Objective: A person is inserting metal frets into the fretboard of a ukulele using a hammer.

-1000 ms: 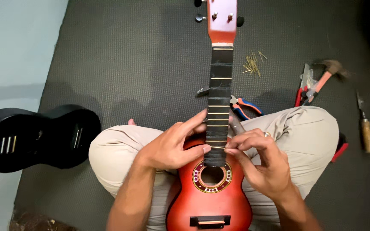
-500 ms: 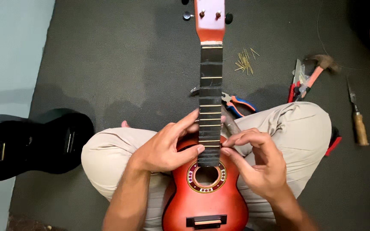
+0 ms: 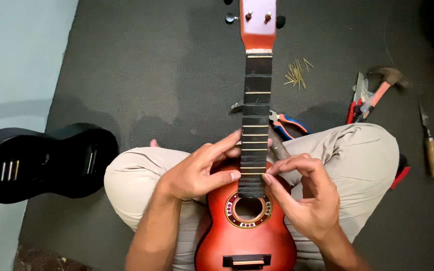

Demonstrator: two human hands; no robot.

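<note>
Since the earlier frames the view has drifted a little, so the red ukulele (image 3: 249, 221) sits slightly further right in the picture, while both hands have kept their places at the low end of the neck. Going from the left: a black ukulele (image 3: 41, 163) lies flat on the dark mat (image 3: 141, 75), well apart from the work. The left hand (image 3: 197, 173) rests on the red body's upper shoulder, fingers spread and loose, thumb tip touching the left edge of the black fretboard (image 3: 255, 125) — bracing rather than gripping. The ukulele lies in the person's lap, headstock pointing away, no strings on it. The right hand (image 3: 305, 195) meets the fretboard's right edge just above the sound hole, fingertips pinched at a fret; whether they hold a thin piece of fret wire I cannot tell. By my reading the step in hand is seating a fret near the body, and the next move calls for steady, even pressure across the slot. Beyond the right knee lie pliers (image 3: 287, 123), a scatter of brass fret pieces (image 3: 296, 74), a hammer (image 3: 385, 85) and a chisel (image 3: 430, 145).
</note>
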